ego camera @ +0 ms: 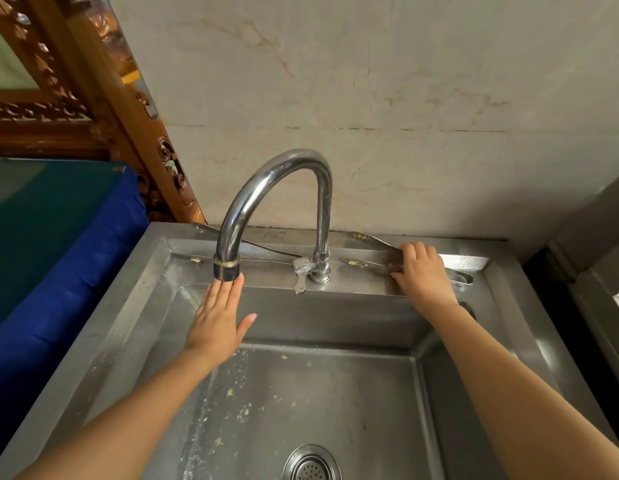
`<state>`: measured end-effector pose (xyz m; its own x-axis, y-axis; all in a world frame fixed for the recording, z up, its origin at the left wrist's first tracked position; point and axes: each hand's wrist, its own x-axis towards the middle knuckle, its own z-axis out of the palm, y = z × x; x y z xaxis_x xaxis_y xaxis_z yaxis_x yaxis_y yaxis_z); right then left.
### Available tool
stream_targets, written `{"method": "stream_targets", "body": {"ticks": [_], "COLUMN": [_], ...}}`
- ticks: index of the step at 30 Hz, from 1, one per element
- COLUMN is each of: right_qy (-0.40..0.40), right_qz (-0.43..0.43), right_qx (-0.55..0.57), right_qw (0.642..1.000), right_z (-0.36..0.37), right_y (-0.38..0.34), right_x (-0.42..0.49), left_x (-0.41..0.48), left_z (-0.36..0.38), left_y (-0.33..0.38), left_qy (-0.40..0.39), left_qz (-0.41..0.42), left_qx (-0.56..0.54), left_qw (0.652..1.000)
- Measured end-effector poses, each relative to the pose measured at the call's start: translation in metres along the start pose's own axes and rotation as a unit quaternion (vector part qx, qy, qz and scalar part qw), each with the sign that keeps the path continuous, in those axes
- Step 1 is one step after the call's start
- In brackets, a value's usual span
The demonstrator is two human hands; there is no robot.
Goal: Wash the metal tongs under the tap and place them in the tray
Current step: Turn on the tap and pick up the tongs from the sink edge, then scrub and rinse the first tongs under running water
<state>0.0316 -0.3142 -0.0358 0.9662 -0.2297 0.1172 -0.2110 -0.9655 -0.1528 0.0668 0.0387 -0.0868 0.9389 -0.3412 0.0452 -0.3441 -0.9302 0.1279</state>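
Operator: Fingers of my right hand point(420, 271) are curled over the metal tongs point(365, 239), with the thumb tucked under them. The tongs lie on the sink's back ledge point(474, 261), and their arms reach out from under my knuckles toward the other hand.

Observer: And the left?

Operator: My left hand point(218, 320) is flat and holds nothing. Its fingers are straight and together, with the tips just beneath the tap spout point(226, 268). I see no water running.

Observer: What worries you from here?

Operator: The tap lever point(300, 273) and the tap's stem stand between my hands, close to the tongs' tips. If I sweep the tongs straight across, I judge the arms could knock against them. Food bits cling to the arms, so they may be greasy. I hold them near one end, so they could twist loose and drop into the basin point(301, 393) below both hands.

Observer: Anything else?

Operator: Another metal utensil point(266, 247) lies on the ledge just beyond my left fingertips, behind the spout, and a careless reach could nudge it. I can't see the tray at all.
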Motion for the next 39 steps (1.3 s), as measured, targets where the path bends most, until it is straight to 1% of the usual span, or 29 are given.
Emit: {"method": "stream_targets", "body": {"ticks": [5,10,12,14,16,18,19,22,24,26,28,31,34,36,37,38,39], "right_qy": [0.0,0.025,0.031,0.023,0.002,-0.021,-0.034,-0.093,-0.137,-0.181,-0.219,-0.25,-0.289,-0.322,-0.338,-0.35,-0.357], "right_qz": [-0.012,0.018,0.025,0.039,0.063,0.089,0.1,0.118,0.13,0.117,0.082,0.089,0.101,0.101,0.1,0.099,0.096], "right_qx": [0.037,0.088,0.109,0.145,0.204,0.274,0.304,0.373,0.393,0.402,0.426,0.486,0.548,0.56,0.557,0.555,0.548], "right_qw": [0.999,0.996,0.993,0.988,0.977,0.957,0.947,0.916,0.9,0.89,0.874,0.833,0.778,0.757,0.752,0.748,0.75], "right_z": [-0.006,-0.023,-0.032,-0.042,-0.053,-0.064,-0.07,-0.085,-0.091,-0.094,-0.096,-0.098,-0.1,-0.1,-0.099,-0.098,-0.096], "right_y": [0.002,-0.002,-0.006,-0.013,-0.024,-0.04,-0.05,-0.085,-0.11,-0.132,-0.152,-0.178,-0.198,-0.206,-0.209,-0.211,-0.214], "right_x": [-0.013,-0.038,-0.055,-0.077,-0.101,-0.121,-0.129,-0.148,-0.155,-0.159,-0.162,-0.164,-0.165,-0.166,-0.165,-0.165,-0.163], "left_x": [0.001,0.006,0.005,-0.007,-0.03,-0.06,-0.075,-0.118,-0.147,-0.174,-0.196,-0.208,-0.2,-0.192,-0.188,-0.184,-0.18], "left_z": [-0.004,-0.02,-0.035,-0.05,-0.061,-0.069,-0.071,-0.072,-0.074,-0.075,-0.079,-0.087,-0.096,-0.1,-0.099,-0.099,-0.097], "left_y": [0.0,0.005,0.012,0.021,0.033,0.047,0.053,0.072,0.087,0.101,0.112,0.123,0.122,0.118,0.115,0.112,0.109], "left_qy": [-0.019,-0.079,-0.109,-0.111,-0.112,-0.128,-0.131,-0.135,-0.138,-0.102,-0.062,-0.031,0.029,0.048,0.05,0.049,0.046], "left_qz": [0.001,-0.014,-0.031,-0.046,-0.072,-0.108,-0.115,-0.107,-0.12,-0.171,-0.209,-0.224,-0.24,-0.26,-0.268,-0.273,-0.274], "left_qx": [-0.01,-0.011,-0.053,-0.129,-0.233,-0.339,-0.371,-0.415,-0.454,-0.507,-0.551,-0.602,-0.64,-0.659,-0.665,-0.664,-0.655], "left_qw": [1.0,0.997,0.992,0.984,0.963,0.926,0.912,0.893,0.872,0.839,0.805,0.765,0.729,0.704,0.695,0.695,0.703]}}
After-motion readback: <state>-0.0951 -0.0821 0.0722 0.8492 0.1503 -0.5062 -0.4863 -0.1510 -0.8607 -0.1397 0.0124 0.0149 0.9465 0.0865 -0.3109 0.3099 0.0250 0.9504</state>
